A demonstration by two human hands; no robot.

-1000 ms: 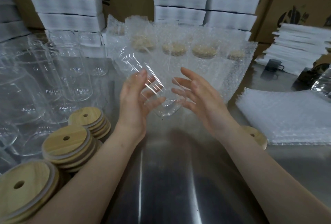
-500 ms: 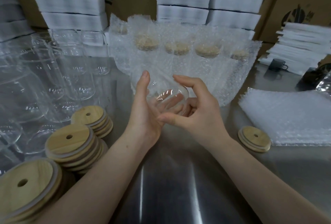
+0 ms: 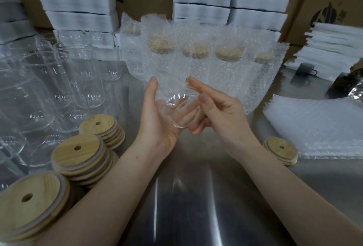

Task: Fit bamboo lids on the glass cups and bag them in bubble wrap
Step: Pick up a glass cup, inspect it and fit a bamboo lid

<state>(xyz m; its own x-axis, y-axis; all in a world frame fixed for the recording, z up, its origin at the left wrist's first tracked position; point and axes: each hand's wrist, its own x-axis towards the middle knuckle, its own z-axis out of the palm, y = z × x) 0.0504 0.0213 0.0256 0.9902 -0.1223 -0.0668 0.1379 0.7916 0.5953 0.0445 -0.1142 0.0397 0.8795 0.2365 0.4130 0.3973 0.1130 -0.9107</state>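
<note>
A clear glass cup [image 3: 176, 106] lies on its side between my hands, above the steel table [image 3: 196, 196]. My left hand [image 3: 155, 123] carries it on the palm, thumb straight up and fingers stretched beneath the glass. My right hand [image 3: 222, 112] grips the cup from the right with thumb and curled lower fingers, its index finger pointing out. Stacks of bamboo lids [image 3: 78, 151] with straw holes stand at the left, and a single lid [image 3: 280, 149] lies to the right. A flat pile of bubble wrap bags [image 3: 314, 125] sits at the right.
Several bagged, lidded cups [image 3: 196, 63] stand in a row just behind my hands. Many bare glass cups [image 3: 59, 80] crowd the left side. White foam stacks [image 3: 78, 0] and cardboard boxes line the back. A dark mug [image 3: 305, 70] stands at the far right.
The cup has been turned between my hands and now lies lower in my left palm. My right hand went from flat to curled round the glass.
</note>
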